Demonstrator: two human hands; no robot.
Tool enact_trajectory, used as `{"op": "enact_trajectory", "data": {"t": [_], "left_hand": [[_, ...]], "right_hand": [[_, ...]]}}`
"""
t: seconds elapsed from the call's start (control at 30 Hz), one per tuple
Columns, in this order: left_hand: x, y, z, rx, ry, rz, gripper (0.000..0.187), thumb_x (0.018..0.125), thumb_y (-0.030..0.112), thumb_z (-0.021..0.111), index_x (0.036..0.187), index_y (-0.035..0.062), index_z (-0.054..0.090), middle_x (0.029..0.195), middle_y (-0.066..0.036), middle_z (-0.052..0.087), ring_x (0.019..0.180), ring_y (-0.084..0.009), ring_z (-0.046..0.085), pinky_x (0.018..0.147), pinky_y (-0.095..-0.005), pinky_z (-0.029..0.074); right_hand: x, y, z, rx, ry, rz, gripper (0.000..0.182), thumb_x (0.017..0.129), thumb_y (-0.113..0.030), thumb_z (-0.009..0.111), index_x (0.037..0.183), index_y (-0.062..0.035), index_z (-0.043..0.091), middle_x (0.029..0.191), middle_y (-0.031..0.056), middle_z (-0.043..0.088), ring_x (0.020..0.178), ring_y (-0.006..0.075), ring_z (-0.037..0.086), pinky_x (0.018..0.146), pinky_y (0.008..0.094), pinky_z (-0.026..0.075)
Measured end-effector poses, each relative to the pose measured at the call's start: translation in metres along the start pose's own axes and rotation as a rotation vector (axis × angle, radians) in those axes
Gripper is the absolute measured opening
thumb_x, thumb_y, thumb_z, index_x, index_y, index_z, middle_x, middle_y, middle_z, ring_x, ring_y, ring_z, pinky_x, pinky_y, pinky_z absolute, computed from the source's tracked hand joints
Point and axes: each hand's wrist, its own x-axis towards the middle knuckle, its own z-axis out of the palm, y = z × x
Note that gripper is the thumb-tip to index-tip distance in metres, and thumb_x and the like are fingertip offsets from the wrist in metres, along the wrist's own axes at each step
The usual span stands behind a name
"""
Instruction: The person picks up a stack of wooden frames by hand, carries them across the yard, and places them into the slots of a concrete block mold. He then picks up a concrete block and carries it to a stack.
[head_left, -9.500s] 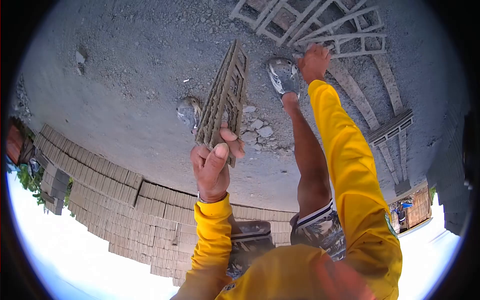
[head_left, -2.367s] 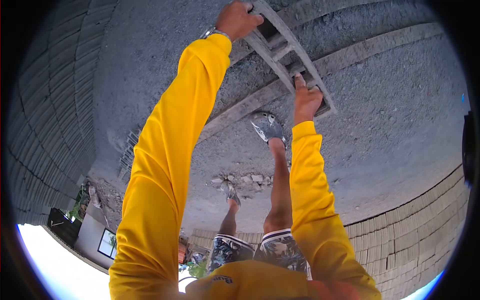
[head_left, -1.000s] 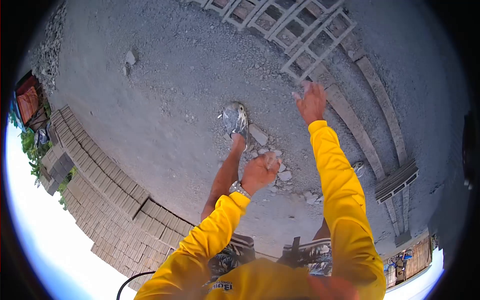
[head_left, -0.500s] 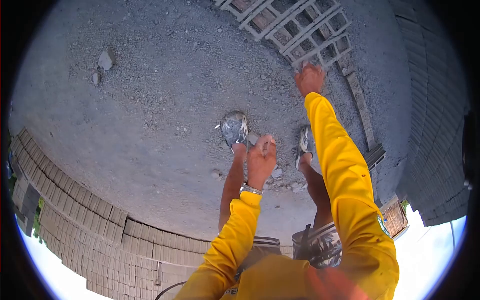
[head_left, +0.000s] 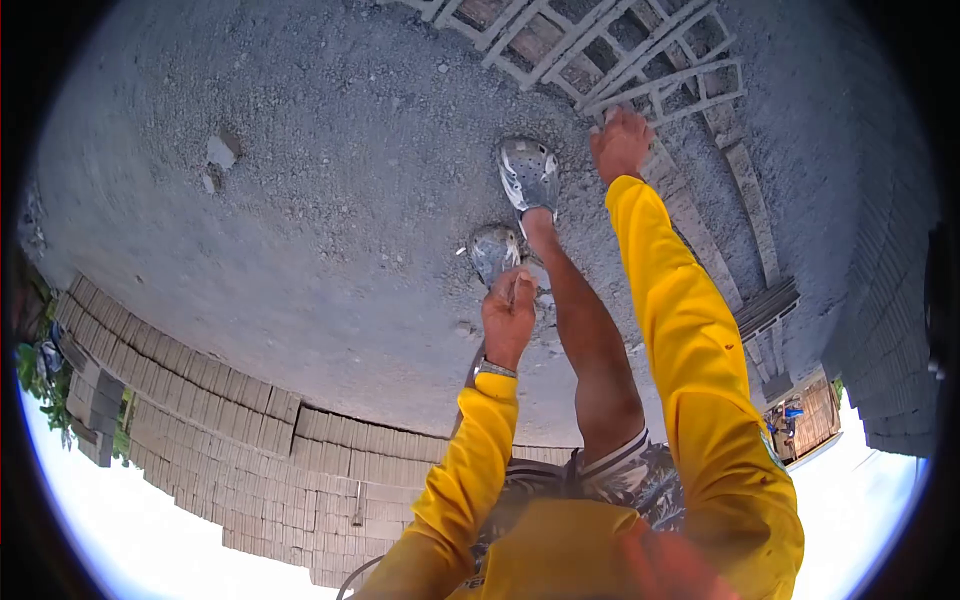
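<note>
My right hand (head_left: 621, 146) reaches forward to the near end of a row of hollow concrete blocks (head_left: 560, 55). Its fingers are closed on the edge of the end hollow block (head_left: 697, 86), which sits at an angle to the others. My left hand (head_left: 508, 318) hangs in front of my body over my shoe, its fingers curled in, with nothing visible in them. A metal watch (head_left: 496, 369) is on the left wrist. Both arms wear yellow sleeves.
Gravelly ground with loose stones (head_left: 223, 150) lies around my shoes (head_left: 528, 175). Long narrow planks (head_left: 745, 200) run along the right. Stacked blocks (head_left: 230, 430) stand along the lower left, with another dark stack (head_left: 895, 260) at the right edge.
One foot has stepped forward. The end block has turned away from the row with my right hand on it. My left hand has shifted slightly left.
</note>
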Motion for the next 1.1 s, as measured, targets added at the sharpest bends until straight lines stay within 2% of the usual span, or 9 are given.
{"op": "enact_trajectory", "data": {"t": [0.07,0.23,0.3,0.43,0.57,0.77,0.9,1.03,1.1], "left_hand": [[-0.008,0.006,-0.004,0.185,-0.048,0.033,0.025,0.102,0.021,0.056,0.116,0.0014,0.063,0.094,-0.005,0.068,0.087,-0.0086,0.063,0.076,-0.0225,0.051],[-0.006,0.077,0.003,0.249,-0.117,0.068,0.028,0.102,0.020,0.056,0.120,-0.0008,0.061,0.100,-0.008,0.069,0.094,-0.0124,0.065,0.085,-0.0259,0.052],[-0.001,0.105,0.002,0.313,-0.167,0.082,0.028,0.102,0.019,0.055,0.121,-0.0017,0.060,0.101,-0.008,0.069,0.095,-0.0127,0.065,0.087,-0.0268,0.053],[0.009,0.128,-0.023,0.381,-0.193,0.115,0.029,0.103,0.020,0.055,0.122,-0.0013,0.060,0.102,-0.009,0.069,0.095,-0.0130,0.065,0.087,-0.0280,0.053],[0.031,0.137,-0.052,0.427,-0.237,0.151,0.029,0.102,0.021,0.056,0.121,-0.0002,0.061,0.101,-0.008,0.070,0.095,-0.0124,0.064,0.086,-0.0272,0.052],[0.056,0.156,-0.112,0.552,-0.336,0.187,0.027,0.100,0.019,0.060,0.119,-0.0003,0.062,0.098,-0.007,0.071,0.092,-0.0099,0.063,0.081,-0.0247,0.050],[0.058,0.178,-0.141,0.532,-0.350,0.189,0.025,0.099,0.016,0.061,0.119,-0.0002,0.062,0.096,-0.005,0.069,0.090,-0.0086,0.062,0.080,-0.0244,0.050],[0.066,0.189,-0.161,0.553,-0.331,0.218,0.025,0.099,0.015,0.061,0.118,-0.0002,0.062,0.094,-0.004,0.068,0.090,-0.0081,0.062,0.079,-0.0241,0.050],[0.071,0.195,-0.166,0.438,-0.310,0.231,0.025,0.099,0.016,0.062,0.118,-0.0008,0.062,0.096,-0.004,0.067,0.091,-0.0085,0.062,0.080,-0.0242,0.050]], "right_hand": [[-0.007,-0.008,-0.008,0.067,0.016,-0.022,0.050,0.076,-0.034,0.071,0.117,-0.0068,0.060,0.115,0.0125,0.058,0.112,0.0329,0.051,0.094,0.0498,0.039],[0.004,-0.025,-0.026,0.200,-0.009,0.009,0.045,0.077,-0.033,0.069,0.114,-0.0073,0.061,0.110,0.0120,0.059,0.109,0.0322,0.051,0.094,0.0477,0.038],[0.001,-0.029,-0.032,0.209,0.049,0.011,0.045,0.077,-0.033,0.070,0.113,-0.0073,0.061,0.110,0.0119,0.058,0.109,0.0324,0.051,0.094,0.0473,0.038],[0.018,-0.045,-0.030,0.320,0.160,0.032,0.047,0.076,-0.033,0.071,0.113,-0.0065,0.062,0.110,0.0117,0.058,0.110,0.0332,0.051,0.094,0.0470,0.038],[0.041,-0.069,-0.011,0.184,0.073,0.122,0.048,0.075,-0.031,0.070,0.114,-0.0038,0.062,0.112,0.0114,0.059,0.110,0.0322,0.051,0.092,0.0469,0.038],[0.030,-0.086,-0.024,0.169,0.143,0.074,0.046,0.075,-0.033,0.070,0.109,-0.0034,0.065,0.110,0.0101,0.059,0.106,0.0313,0.052,0.091,0.0472,0.038],[0.035,-0.143,-0.033,0.235,0.258,0.027,0.042,0.075,-0.033,0.071,0.106,-0.0045,0.067,0.109,0.0110,0.058,0.106,0.0325,0.052,0.091,0.0472,0.038],[0.062,-0.191,-0.013,0.112,0.141,0.382,0.040,0.073,-0.032,0.072,0.103,-0.0066,0.069,0.114,0.0136,0.055,0.109,0.0354,0.050,0.092,0.0494,0.037],[0.066,-0.185,-0.011,0.161,0.083,0.394,0.039,0.073,-0.033,0.072,0.101,-0.0061,0.071,0.117,0.0141,0.054,0.114,0.0361,0.048,0.092,0.0512,0.038]]}}
